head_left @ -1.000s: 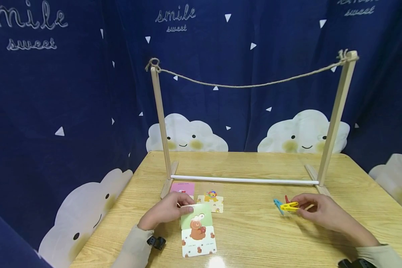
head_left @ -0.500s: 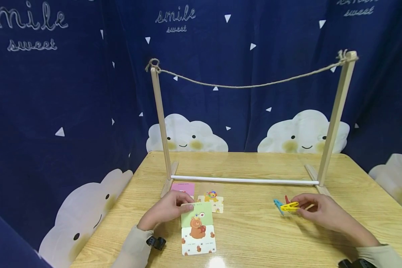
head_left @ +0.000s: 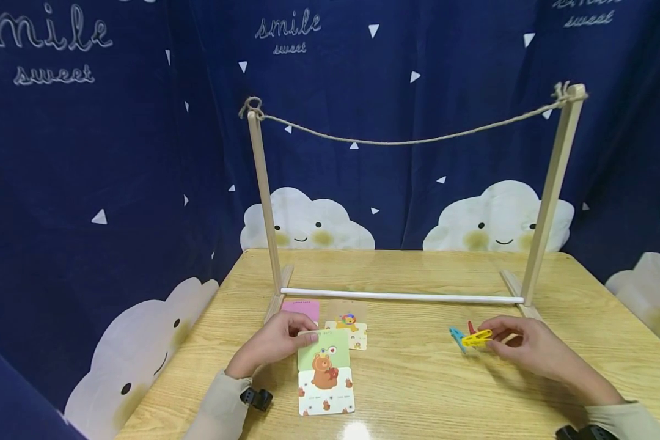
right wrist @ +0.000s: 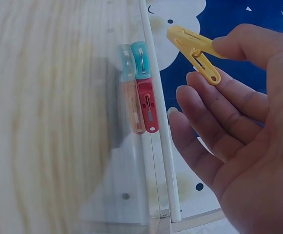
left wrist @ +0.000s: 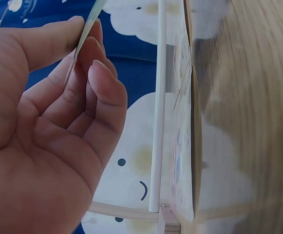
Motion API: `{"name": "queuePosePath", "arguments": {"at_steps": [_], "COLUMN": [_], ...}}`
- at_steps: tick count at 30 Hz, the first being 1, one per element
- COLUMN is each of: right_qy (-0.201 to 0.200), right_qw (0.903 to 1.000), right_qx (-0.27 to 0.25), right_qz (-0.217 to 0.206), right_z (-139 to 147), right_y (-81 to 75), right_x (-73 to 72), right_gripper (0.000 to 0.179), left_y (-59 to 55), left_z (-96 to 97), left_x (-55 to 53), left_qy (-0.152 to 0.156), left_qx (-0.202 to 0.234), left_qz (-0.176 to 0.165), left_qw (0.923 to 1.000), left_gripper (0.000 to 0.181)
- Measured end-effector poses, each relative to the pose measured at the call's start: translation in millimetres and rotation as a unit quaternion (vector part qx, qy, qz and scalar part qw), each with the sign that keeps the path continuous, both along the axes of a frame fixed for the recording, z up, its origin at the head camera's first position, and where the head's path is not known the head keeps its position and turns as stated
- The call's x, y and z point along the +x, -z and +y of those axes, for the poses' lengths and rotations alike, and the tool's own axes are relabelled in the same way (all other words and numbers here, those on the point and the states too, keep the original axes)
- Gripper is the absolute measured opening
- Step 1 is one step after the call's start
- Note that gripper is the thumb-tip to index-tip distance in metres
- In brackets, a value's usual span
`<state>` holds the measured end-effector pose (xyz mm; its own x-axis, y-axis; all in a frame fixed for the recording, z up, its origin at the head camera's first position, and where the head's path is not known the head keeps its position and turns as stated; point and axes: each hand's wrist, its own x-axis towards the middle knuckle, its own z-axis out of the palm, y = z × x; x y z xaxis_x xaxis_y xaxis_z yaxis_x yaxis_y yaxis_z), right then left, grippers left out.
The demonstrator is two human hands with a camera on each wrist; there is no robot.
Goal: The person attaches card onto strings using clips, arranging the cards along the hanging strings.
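"What are the left fingers (left wrist: pixel 107 90) doing?"

"Your left hand (head_left: pixel 277 342) is pinching the bear card (head_left: pixel 326 374) near its upper left corner. The card is sitting nearer you than the pink card (head_left: pixel 304 310) and the lion card (head_left: pixel 348 322), which are lying on the counter (head_left: pixel 401 379)."

"Are the views agreeing?"

"They're adding to each other. The head view is showing you the card's printed face, green above and white below; your left wrist view is catching it edge-on, a thin sliver between thumb and fingers."

"And on the right?"

"Your right hand (head_left: pixel 528 343) is gripping the yellow clothespin (head_left: pixel 477 338) between thumb and fingers, just off the counter. In the head view it is partly covering the red clothespin (right wrist: pixel 149 105); your right wrist view is showing that one at full length, lying beside the blue clothespin (right wrist: pixel 141 58)."

"How are the hands posed?"

"Both forearms are reaching in from the lower corners, the hands angling toward each other but staying well apart. Your right wrist view is showing the lower fingers spreading loosely, slightly bent, while the left ones are curling more."

"Anything above them?"

"Beyond both hands, the rope (head_left: pixel 387 143) is sagging between two wooden posts (head_left: pixel 552 189)."
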<state>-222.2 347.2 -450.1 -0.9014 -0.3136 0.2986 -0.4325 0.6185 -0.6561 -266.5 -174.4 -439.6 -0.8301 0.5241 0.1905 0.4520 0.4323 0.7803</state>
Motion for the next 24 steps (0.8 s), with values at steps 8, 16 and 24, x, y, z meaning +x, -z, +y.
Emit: {"name": "queuePosePath", "arguments": {"at_steps": [8,16,24], "right_qy": [-0.011,-0.015,-0.020], "right_qw": [0.9996,0.9992,0.9985], "right_qx": [-0.018,-0.026,-0.036], "right_qz": [0.017,0.026,0.036], "right_z": [1.4,0.9,-0.4], "right_y": [1.3,2.6,2.4], "right_x": [-0.8,-0.8,-1.5], "right_gripper": [0.026,0.026,0.026], "left_y": [-1.3,-4.4,-4.0], "left_z": [-0.8,-0.5,-1.4], "left_x": [-0.8,0.8,0.0], "left_qy": [-0.008,-0.007,-0.007], "left_qx": [0.004,0.016,0.025], "left_qz": [-0.011,-0.019,-0.005], "left_qw": [0.9999,0.9997,0.9997], "left_gripper": [0.005,0.006,0.004]}}
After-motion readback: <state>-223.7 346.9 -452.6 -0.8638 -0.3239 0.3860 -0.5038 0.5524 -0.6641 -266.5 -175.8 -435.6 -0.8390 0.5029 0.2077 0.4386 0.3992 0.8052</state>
